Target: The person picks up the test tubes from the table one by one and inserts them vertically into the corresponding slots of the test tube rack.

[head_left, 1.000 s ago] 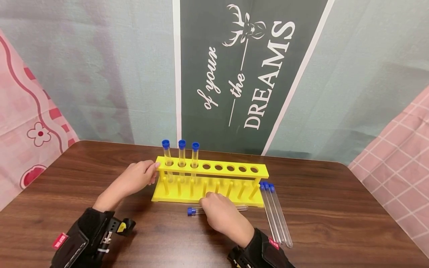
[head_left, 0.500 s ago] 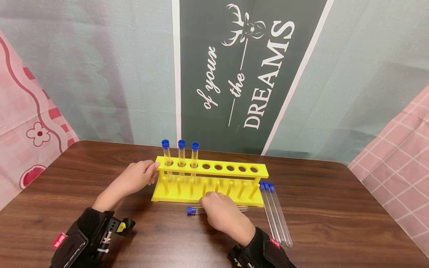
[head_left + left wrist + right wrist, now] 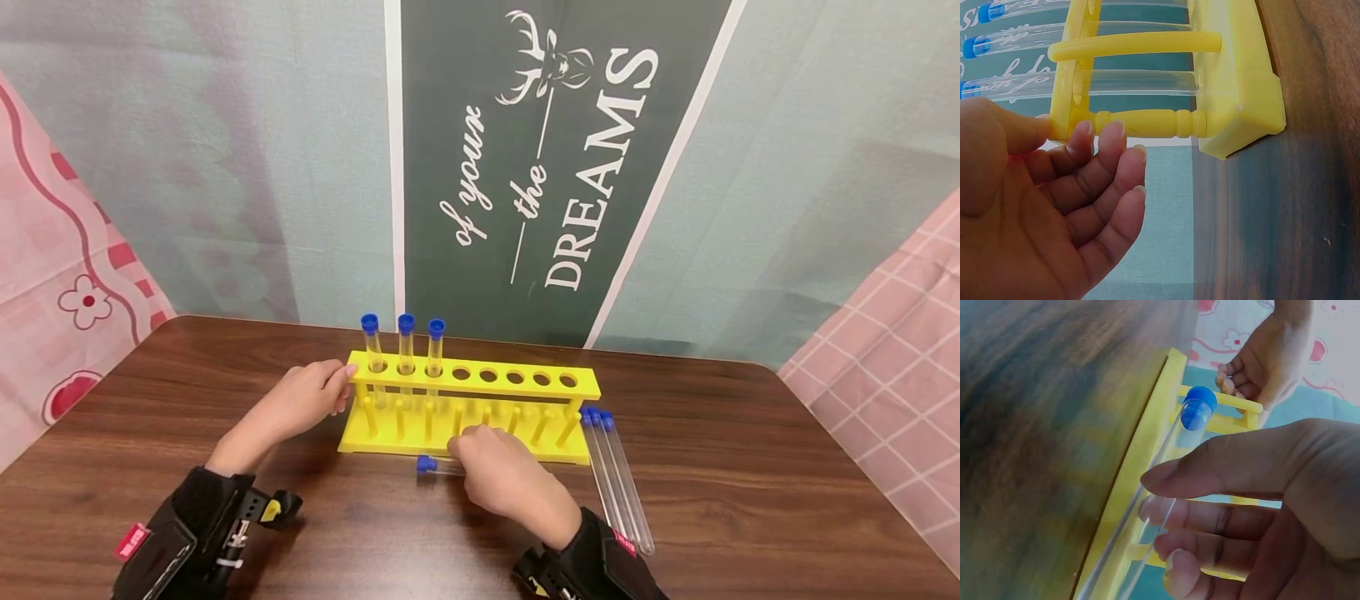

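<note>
A yellow test-tube rack (image 3: 525,386) stands on the wooden table, with three blue-capped tubes (image 3: 406,346) upright in its leftmost holes. My left hand (image 3: 341,385) holds the rack's left end; in the left wrist view its thumb and fingertips (image 3: 1082,130) sit at the top plate's corner (image 3: 1060,94). In front of the rack my right hand (image 3: 468,446) pinches a clear tube lying sideways, its blue cap (image 3: 426,463) pointing left. The right wrist view shows this tube (image 3: 1172,456) between the thumb and fingers, beside the rack's base (image 3: 1141,450).
Three more capped tubes (image 3: 618,487) lie side by side on the table (image 3: 750,492) just right of the rack. Five rack holes (image 3: 514,377) to the right stand open. A printed backdrop hangs behind the table's far edge.
My right hand with the tube has shifted slightly up towards the rack; the tube's right end, visible before, is now hidden behind the hand. My left hand has not moved.
</note>
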A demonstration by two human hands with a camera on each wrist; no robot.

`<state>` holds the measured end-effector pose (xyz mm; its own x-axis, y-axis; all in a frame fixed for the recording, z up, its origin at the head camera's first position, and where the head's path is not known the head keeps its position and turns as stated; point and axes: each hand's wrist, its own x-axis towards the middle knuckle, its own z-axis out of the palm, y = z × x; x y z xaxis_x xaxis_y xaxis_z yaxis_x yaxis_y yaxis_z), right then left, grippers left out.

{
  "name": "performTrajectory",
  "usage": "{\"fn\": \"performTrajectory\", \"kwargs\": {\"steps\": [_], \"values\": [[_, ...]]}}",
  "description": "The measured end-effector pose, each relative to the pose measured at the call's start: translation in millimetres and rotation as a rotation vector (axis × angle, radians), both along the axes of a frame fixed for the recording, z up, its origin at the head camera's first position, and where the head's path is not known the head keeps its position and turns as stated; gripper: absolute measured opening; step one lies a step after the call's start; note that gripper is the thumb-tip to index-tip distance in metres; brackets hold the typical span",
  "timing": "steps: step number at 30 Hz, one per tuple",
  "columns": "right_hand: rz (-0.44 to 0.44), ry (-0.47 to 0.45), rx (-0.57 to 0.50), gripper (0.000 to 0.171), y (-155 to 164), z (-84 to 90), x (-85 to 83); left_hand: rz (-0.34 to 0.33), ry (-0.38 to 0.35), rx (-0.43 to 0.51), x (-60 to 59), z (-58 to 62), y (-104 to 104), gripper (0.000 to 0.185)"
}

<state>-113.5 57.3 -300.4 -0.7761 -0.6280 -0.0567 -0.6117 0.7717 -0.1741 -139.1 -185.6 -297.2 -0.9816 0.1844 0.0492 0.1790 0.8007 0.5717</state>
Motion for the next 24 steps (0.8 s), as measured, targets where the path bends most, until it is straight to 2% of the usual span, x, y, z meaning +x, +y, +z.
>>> {"fn": "performTrajectory", "kwargs": {"steps": [8, 15, 24], "values": [[0.003, -0.018, -0.063, 0.022, 4.3, 7.6, -0.2, -0.001, -0.001, 0.005, -0.5, -0.1, -1.0, 0.032], [-0.006, -0.036, -0.088, 0.013, 7.2, 16.6, -1.5, -0.003, 0.004, 0.008, 1.0, 0.5, -0.3, 0.032], [0.012, -0.062, -0.191, 0.013, 14.6, 26.9, -2.6, -0.002, 0.000, 0.005, 0.9, 0.5, -0.2, 0.032]]}}
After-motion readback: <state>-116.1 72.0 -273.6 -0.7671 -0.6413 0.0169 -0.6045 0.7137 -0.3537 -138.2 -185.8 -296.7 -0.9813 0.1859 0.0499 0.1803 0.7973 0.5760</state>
